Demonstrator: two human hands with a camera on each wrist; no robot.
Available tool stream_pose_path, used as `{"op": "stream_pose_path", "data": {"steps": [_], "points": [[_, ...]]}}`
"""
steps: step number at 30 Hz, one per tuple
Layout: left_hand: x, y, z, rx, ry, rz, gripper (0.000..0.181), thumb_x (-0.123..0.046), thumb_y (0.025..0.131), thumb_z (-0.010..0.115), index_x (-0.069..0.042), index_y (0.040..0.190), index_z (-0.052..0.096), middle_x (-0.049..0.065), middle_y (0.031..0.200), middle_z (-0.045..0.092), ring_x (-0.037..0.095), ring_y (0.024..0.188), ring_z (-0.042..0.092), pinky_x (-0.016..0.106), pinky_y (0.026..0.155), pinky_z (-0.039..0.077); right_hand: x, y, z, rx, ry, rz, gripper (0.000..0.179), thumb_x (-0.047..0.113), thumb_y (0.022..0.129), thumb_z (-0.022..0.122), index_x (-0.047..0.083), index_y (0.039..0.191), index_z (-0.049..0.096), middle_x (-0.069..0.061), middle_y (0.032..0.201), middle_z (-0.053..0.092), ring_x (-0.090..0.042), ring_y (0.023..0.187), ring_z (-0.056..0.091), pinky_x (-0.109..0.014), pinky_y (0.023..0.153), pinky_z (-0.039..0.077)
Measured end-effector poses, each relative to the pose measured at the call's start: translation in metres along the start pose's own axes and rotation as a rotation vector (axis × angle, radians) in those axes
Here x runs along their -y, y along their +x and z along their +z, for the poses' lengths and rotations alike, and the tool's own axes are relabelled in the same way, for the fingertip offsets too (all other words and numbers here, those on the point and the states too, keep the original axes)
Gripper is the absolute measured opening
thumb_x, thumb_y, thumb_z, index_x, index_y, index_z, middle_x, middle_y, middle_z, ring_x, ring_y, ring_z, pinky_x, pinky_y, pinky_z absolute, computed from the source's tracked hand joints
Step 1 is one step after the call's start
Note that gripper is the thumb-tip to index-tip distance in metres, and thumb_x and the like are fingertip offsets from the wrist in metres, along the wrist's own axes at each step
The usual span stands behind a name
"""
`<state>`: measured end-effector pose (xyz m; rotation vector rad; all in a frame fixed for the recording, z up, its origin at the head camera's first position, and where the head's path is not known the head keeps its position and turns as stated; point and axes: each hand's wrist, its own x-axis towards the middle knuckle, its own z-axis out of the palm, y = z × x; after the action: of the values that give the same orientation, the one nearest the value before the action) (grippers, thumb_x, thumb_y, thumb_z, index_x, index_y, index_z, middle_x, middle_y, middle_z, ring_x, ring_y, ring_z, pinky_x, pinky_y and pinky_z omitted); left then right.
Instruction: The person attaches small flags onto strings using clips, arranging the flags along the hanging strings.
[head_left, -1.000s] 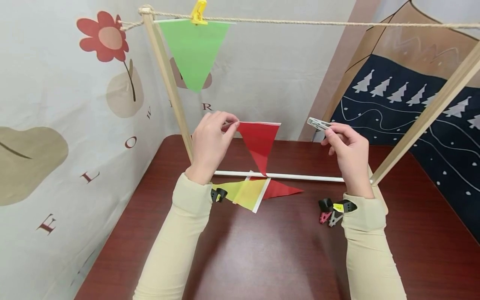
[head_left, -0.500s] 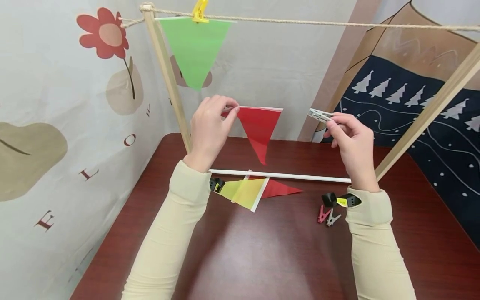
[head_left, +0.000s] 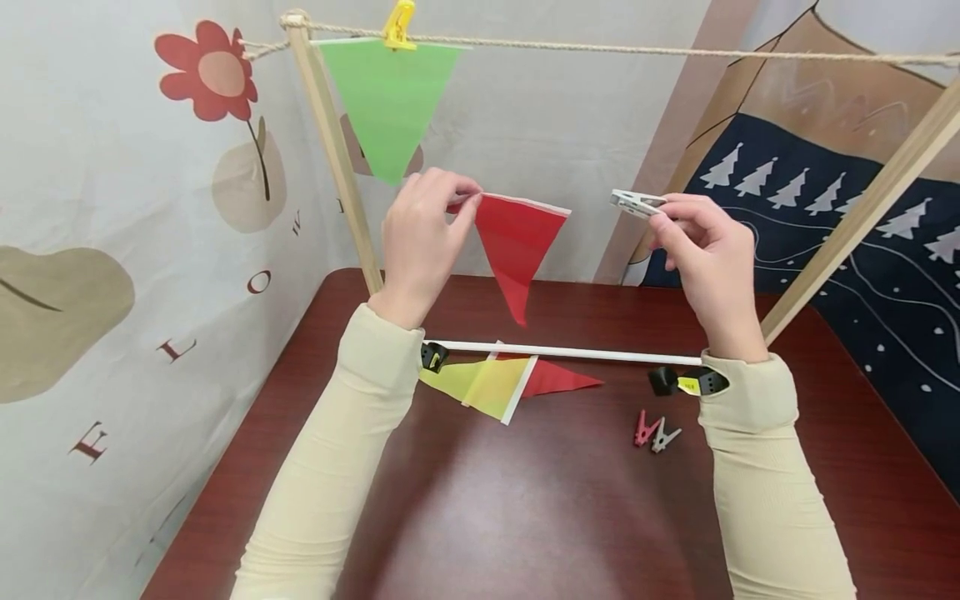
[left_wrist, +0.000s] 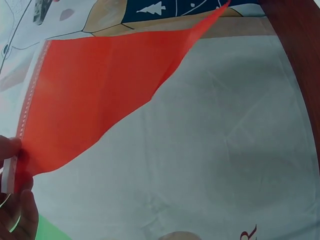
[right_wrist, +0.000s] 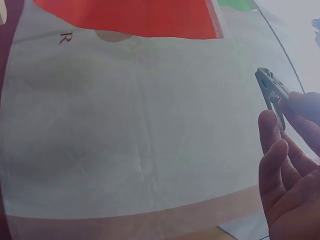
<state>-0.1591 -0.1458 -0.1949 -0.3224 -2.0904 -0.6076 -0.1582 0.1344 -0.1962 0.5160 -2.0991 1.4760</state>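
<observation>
My left hand [head_left: 426, 237] pinches a red triangular pennant [head_left: 519, 242] by the left end of its white top band. The pennant [left_wrist: 105, 85] hangs point down, below the rope. To the right, my right hand [head_left: 705, 258] holds a grey-white clothespin [head_left: 636, 202] between thumb and fingers. In the right wrist view the clothespin [right_wrist: 271, 92] has its nose together, apart from the pennant. Above, a green pennant [head_left: 393, 104] hangs from the rope [head_left: 585, 47] under a yellow clothespin [head_left: 399, 25].
The rope runs between two wooden posts [head_left: 337, 158]. A white rod [head_left: 570, 352] lies low between them. On the brown table [head_left: 495, 517] are a yellow pennant [head_left: 487, 387] overlapping a red one [head_left: 558, 379], and a red clothespin [head_left: 646, 428] beside a grey clothespin [head_left: 663, 436].
Both hands have risen toward the rope, the left with the red pennant, the right with the clothespin. The pennant's tip has lifted away from the rod, and its top band now slopes down rightward.
</observation>
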Motion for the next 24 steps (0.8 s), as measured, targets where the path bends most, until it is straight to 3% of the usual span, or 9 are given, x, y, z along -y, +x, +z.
{"op": "stream_pose_path", "data": {"steps": [24], "points": [[-0.016,0.033,-0.003,-0.120,-0.027,0.006,0.017,-0.024,0.091,0.054,-0.013,0.093,0.068,-0.002,0.094,0.065,0.013,0.088,0.056,0.024,0.074,0.045,0.035,0.025,0.008,-0.010,0.082,-0.077,0.021,0.018,0.086,0.063,0.005,0.101,0.069,-0.006,0.104,0.062,-0.011,0.069,0.058,-0.017,0.055,0.044]]}}
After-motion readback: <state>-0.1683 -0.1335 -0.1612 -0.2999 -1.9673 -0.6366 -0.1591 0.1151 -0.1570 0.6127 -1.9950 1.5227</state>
